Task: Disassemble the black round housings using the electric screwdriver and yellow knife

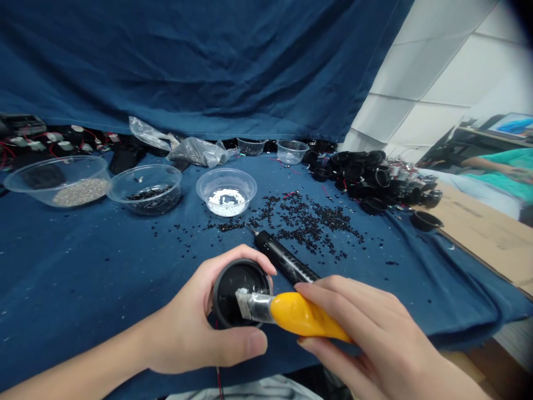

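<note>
My left hand [195,328] is wrapped round a round black cup-shaped part [235,286], held open side up near the front edge of the table. My right hand [366,333] grips the yellow handle of a small brush [300,314]. Its metal ferrule and whitish bristles rest inside the black part. A black pen-shaped electric screwdriver [283,258] lies on the blue cloth just behind both hands, tip pointing away to the left.
Small black screws [308,216] lie scattered on the blue cloth [83,266]. Clear bowls stand behind: one with white bits [226,191], one with dark parts [145,189], one with grey grains [58,180]. A heap of black round parts [370,175] lies at the right. Another person's arm [495,164] shows far right.
</note>
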The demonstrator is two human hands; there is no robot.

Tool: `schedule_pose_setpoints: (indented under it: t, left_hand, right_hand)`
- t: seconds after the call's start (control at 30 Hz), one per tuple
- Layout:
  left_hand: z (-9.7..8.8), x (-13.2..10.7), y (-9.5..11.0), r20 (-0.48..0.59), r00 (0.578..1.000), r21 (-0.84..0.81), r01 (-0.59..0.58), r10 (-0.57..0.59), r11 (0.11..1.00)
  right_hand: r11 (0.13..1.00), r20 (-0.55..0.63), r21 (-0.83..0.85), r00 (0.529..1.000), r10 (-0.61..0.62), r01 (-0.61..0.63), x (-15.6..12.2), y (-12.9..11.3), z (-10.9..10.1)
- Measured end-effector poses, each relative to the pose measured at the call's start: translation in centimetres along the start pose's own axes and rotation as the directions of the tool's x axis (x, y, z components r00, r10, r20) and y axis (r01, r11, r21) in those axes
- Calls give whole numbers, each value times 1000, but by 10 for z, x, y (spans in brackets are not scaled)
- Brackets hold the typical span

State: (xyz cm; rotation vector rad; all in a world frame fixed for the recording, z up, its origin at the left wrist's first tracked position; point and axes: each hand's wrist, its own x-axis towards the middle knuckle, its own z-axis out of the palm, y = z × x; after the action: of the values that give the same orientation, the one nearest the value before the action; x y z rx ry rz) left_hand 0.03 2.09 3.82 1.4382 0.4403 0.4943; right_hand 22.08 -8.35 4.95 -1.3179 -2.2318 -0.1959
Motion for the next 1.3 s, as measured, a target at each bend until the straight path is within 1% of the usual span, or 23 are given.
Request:
schedule_pose_setpoints:
  t: [0.1,0.27,0.43,0.57,0.67,0.8,0.93,1.13,1.3]
  left_hand:
    - [1,0,0,-27,1000,10,15,-15,1000]
    - [2,0,1,-57,998,37,5,-3,999]
    - [0,0,2,-19,1000,59,16,-15,998]
    - [1,-1,3,-53,998,36,46,-44,998]
    - [2,-2,3,-52,997,39,54,-52,998]
    - [1,-2,1,-51,998,55,44,-41,998]
    - [0,-1,2,-60,998,74,32,-28,997]
    - [-1,-1,3,-37,999,66,33,-30,997]
    - [-2,0,2,-26,1000,69,20,-18,997]
  right_hand:
    - [1000,-8,-3,1000,-23,23,0,-1,4]
    - [999,-11,4,999,-45,45,1,-1,10]
    - [999,-42,-15,998,-45,45,0,0,12]
    - [1000,-38,-20,999,-25,24,0,-2,11]
    - [999,-59,-33,998,-24,22,0,-4,10]
    - [999,-76,-39,997,-7,4,-1,-6,11]
    - [999,-70,-39,998,-3,0,-3,-5,12]
    - [999,-54,-52,999,0,-3,-4,-6,12]
    - [999,-83,-53,997,-3,-1,0,-7,12]
